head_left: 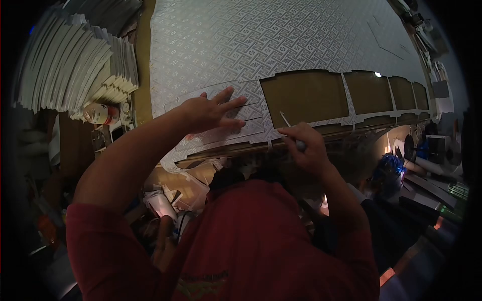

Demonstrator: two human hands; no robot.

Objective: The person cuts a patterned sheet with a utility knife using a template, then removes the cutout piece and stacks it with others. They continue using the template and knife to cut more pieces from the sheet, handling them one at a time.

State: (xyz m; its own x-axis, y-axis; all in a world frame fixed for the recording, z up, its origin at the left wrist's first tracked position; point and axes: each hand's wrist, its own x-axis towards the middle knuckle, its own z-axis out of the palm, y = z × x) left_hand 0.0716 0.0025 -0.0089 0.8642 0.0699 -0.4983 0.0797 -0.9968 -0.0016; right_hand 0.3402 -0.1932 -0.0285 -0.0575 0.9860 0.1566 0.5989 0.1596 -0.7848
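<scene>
Cutting patterned sheet: right hand closed round knife at near edge; left hand spread flat, pressing an uncut panel. Four panels on the right already removed, left portion remaining.

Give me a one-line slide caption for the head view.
Left hand flat on a patterned sheet, right hand holding a thin tool beside the cut-out openings.
</scene>
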